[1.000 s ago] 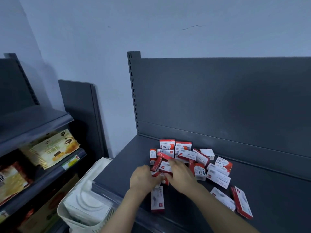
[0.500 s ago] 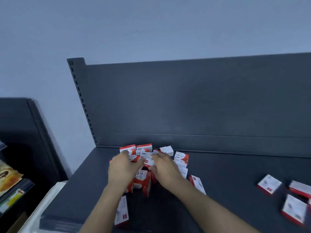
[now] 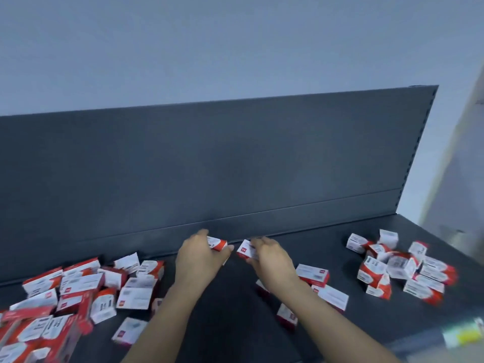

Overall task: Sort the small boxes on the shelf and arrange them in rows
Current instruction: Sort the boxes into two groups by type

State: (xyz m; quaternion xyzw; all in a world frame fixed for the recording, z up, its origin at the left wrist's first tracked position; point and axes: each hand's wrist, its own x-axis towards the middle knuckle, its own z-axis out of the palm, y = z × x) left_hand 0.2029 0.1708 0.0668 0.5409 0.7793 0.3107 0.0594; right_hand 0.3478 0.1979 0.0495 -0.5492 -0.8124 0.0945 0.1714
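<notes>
Small red-and-white boxes lie scattered on the dark grey shelf [image 3: 230,323]. My left hand [image 3: 199,258] grips one small box [image 3: 218,243] near the shelf's back edge. Just to its right, my right hand [image 3: 272,260] holds another small box [image 3: 245,250]; the two boxes are close but apart. A big jumbled heap of boxes [image 3: 65,297] fills the left side. A second pile [image 3: 400,268] sits at the right. Two or three loose boxes [image 3: 313,275] lie flat beside my right forearm.
The shelf's upright dark back panel [image 3: 209,163] rises directly behind my hands. A pale wall stands above it, and a light post [image 3: 455,163] borders the right end. A yellow price label [image 3: 463,336] marks the front rail at lower right.
The view has swung to the right along the shelf, so the left heap now sits at the lower left. Both hands have moved away from that heap, each holding a box near the back panel.
</notes>
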